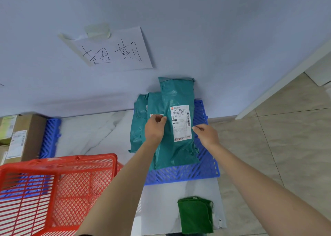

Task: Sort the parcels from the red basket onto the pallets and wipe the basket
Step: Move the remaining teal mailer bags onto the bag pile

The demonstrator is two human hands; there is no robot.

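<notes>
A teal plastic parcel [176,96] with a white shipping label lies on top of two other teal parcels [138,121] on the blue pallet [202,171] against the wall. My left hand [155,128] grips the top parcel's left edge. My right hand [206,133] touches its right edge, fingers curled against it. The red basket [59,187] stands at the lower left and looks empty; only its right part shows. A folded green cloth [196,214] lies on the floor below the pallet.
A second blue pallet [51,137] at the left carries cardboard boxes [21,135]. A handwritten paper sign [114,51] is taped to the wall above. A white door frame [279,85] and tiled floor lie to the right.
</notes>
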